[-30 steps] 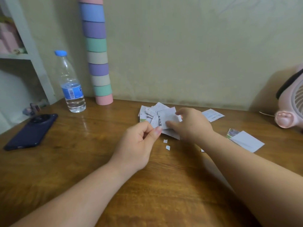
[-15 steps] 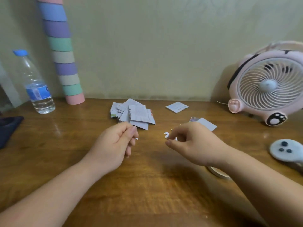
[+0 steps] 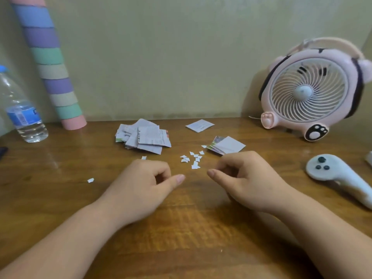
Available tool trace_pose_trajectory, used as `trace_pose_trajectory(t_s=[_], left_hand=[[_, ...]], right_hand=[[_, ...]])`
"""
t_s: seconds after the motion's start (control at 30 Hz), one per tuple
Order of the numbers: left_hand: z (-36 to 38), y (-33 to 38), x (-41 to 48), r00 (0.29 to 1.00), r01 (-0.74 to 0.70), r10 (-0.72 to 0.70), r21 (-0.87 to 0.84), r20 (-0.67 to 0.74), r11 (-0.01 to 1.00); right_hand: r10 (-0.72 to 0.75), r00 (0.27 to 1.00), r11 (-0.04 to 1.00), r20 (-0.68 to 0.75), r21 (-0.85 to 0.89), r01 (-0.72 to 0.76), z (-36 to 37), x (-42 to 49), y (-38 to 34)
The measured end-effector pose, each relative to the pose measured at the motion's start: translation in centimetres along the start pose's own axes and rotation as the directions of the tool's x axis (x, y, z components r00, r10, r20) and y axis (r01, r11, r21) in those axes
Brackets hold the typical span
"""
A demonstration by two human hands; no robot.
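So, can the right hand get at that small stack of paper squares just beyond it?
Probably yes. The small stack lies just beyond the right hand, with nothing lying between them. The loose scraps sit off to its left, clear of the path. Its curled fingers would need to open first.

no legible print on the paper pile (image 3: 150, 137) or bottle label (image 3: 22, 117)

Measured from between our left hand (image 3: 141, 188) and right hand (image 3: 247, 184), scraps (image 3: 193, 159) lay at twelve o'clock, the paper pile (image 3: 144, 136) at eleven, a folded stack (image 3: 229, 146) at one, the fan (image 3: 310, 91) at two, the controller (image 3: 334, 174) at three, the bottle (image 3: 22, 109) at ten.
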State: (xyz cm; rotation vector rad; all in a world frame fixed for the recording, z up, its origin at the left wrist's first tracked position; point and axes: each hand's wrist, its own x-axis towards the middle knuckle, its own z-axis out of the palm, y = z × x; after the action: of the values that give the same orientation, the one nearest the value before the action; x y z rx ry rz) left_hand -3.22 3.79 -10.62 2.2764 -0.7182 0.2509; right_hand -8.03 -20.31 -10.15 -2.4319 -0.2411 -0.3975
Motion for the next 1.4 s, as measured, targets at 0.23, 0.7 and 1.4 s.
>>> trace_pose_trajectory(t_s=[0.23,0.7,1.4], left_hand=[[0.0,-1.0,-0.5,1.000,0.030,-0.030,-0.064,0.010,0.998],[0.7,-0.2,-0.9,0.964,-0.110,0.165,-0.251,0.207,0.962],[1.4,0.1,-1.3,0.935,0.242,0.104,-0.825,0.339,0.511]], right_hand=[[0.294,0.926,0.867,0.235,-0.473,-0.155,-1.7,0.0,-0.3],[-0.164,0.946,0.835,0.281,0.550,-0.019,0.7,-1.6,-1.2],[-0.194,0.943,0.613,0.272,0.784,-0.100,0.2,-1.1,-0.6]])
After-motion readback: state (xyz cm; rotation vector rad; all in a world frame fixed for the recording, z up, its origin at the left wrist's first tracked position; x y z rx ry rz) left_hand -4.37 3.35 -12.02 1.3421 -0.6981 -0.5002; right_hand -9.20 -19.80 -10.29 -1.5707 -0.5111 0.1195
